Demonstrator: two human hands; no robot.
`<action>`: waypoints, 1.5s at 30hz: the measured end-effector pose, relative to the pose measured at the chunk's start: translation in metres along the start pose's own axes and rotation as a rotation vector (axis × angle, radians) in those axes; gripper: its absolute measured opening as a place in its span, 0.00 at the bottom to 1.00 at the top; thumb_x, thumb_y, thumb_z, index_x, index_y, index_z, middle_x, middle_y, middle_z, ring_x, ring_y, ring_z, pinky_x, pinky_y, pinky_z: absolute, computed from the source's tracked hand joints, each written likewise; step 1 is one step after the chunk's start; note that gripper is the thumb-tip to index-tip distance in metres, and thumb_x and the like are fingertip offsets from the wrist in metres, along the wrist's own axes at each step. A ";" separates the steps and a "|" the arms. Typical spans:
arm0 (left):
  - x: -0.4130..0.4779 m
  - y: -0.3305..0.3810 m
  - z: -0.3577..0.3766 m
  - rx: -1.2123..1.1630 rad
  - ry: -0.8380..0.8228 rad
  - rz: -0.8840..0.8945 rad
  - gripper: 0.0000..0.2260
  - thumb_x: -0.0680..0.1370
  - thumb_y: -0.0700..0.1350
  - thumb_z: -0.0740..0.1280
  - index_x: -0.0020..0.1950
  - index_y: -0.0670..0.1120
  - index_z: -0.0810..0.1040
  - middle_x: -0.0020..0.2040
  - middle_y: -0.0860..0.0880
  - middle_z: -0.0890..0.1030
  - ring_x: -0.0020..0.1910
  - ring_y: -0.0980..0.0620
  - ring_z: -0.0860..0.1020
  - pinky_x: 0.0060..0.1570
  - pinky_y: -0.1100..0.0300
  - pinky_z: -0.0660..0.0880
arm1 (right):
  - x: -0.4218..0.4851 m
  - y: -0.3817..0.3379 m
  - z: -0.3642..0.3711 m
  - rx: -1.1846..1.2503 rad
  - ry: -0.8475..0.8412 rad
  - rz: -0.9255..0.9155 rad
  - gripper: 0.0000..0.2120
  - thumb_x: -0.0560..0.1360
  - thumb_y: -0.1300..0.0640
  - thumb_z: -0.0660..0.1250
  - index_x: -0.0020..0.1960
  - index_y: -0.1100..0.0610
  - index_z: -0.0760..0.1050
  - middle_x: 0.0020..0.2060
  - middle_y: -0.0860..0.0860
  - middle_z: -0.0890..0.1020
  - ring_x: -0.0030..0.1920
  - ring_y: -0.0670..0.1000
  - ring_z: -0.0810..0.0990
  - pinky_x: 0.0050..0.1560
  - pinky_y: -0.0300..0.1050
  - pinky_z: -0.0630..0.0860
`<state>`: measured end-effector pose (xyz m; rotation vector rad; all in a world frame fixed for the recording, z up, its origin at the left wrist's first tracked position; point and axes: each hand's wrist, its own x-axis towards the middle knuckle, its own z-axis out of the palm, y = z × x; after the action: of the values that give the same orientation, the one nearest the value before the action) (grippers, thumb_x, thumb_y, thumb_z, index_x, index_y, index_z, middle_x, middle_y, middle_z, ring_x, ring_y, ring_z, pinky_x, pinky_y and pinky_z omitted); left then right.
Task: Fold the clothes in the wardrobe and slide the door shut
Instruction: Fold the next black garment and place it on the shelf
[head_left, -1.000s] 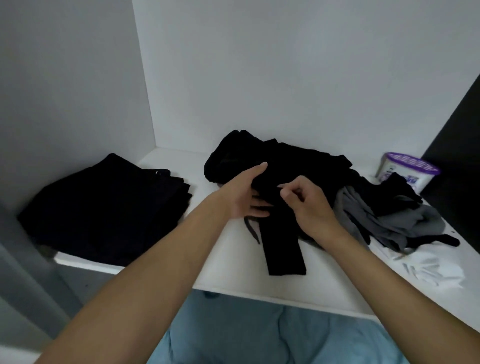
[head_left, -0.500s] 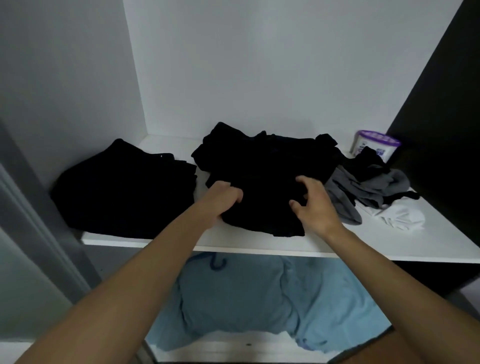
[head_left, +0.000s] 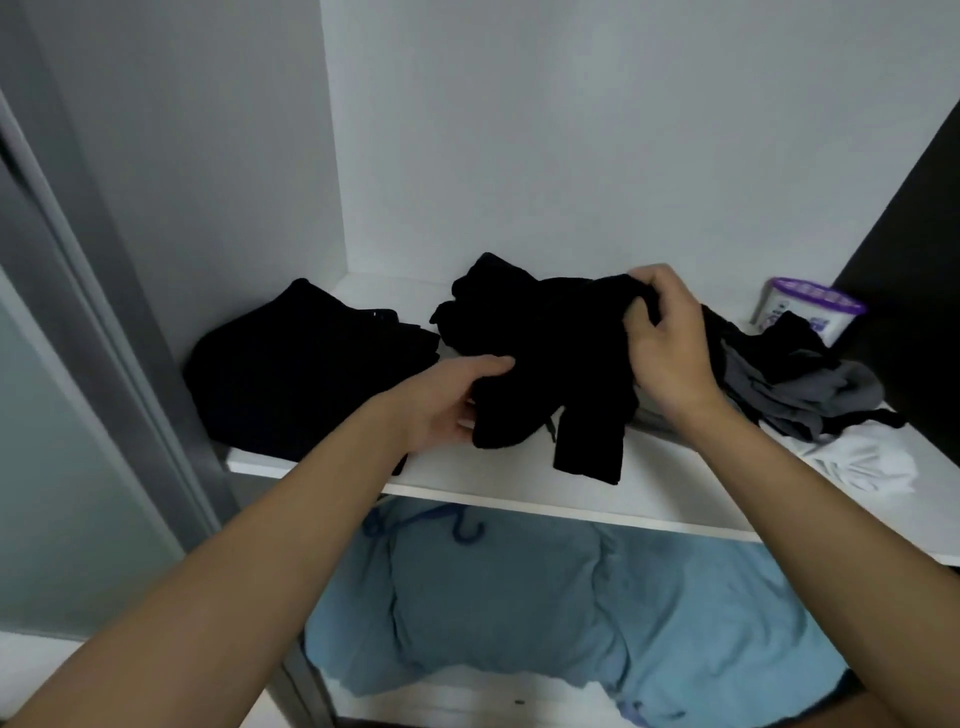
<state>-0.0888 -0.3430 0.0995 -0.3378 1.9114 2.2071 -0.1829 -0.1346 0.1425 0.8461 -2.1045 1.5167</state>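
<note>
A crumpled black garment (head_left: 540, 353) lies mid-shelf on the white wardrobe shelf (head_left: 571, 499), one end hanging toward the front edge. My left hand (head_left: 447, 405) grips its lower left edge, thumb on top and fingers underneath. My right hand (head_left: 665, 343) is raised and pinches the garment's upper right part, lifting it off the pile. A folded black stack (head_left: 306, 374) sits at the left of the shelf. The sliding door frame (head_left: 104, 322) stands at the far left.
Grey clothes (head_left: 810, 395) and a white cloth (head_left: 862, 462) lie crumpled at the shelf's right. A white tub with a purple lid (head_left: 810, 306) stands at the back right. Blue clothes on a hanger (head_left: 519, 597) hang below the shelf.
My right hand has risen from the garment's front to its upper right part and lifted it. My left hand shifted down to the lower left edge. The view has pulled back.
</note>
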 end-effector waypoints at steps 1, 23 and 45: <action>-0.001 0.005 0.003 -0.109 -0.057 0.014 0.14 0.78 0.57 0.69 0.56 0.49 0.83 0.45 0.50 0.85 0.41 0.52 0.84 0.40 0.57 0.80 | -0.011 -0.016 -0.002 -0.005 -0.078 -0.051 0.10 0.75 0.65 0.59 0.51 0.54 0.74 0.43 0.41 0.78 0.45 0.34 0.76 0.50 0.29 0.70; -0.089 -0.125 0.036 0.328 -0.152 0.085 0.11 0.75 0.42 0.66 0.53 0.52 0.85 0.50 0.48 0.86 0.51 0.49 0.84 0.58 0.53 0.78 | -0.203 -0.019 0.015 0.250 -0.280 0.822 0.26 0.72 0.36 0.70 0.67 0.41 0.74 0.60 0.44 0.82 0.61 0.43 0.81 0.62 0.44 0.75; -0.139 -0.140 0.107 -0.354 0.286 -0.001 0.07 0.74 0.44 0.65 0.44 0.45 0.83 0.37 0.47 0.83 0.33 0.51 0.82 0.32 0.62 0.77 | -0.225 0.010 -0.101 0.802 0.016 1.007 0.11 0.80 0.61 0.61 0.52 0.53 0.81 0.38 0.52 0.87 0.37 0.50 0.85 0.37 0.42 0.81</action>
<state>0.0812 -0.2180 0.0235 -0.7457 1.6267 2.6142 -0.0272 0.0159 0.0238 -0.1414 -1.9569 2.9493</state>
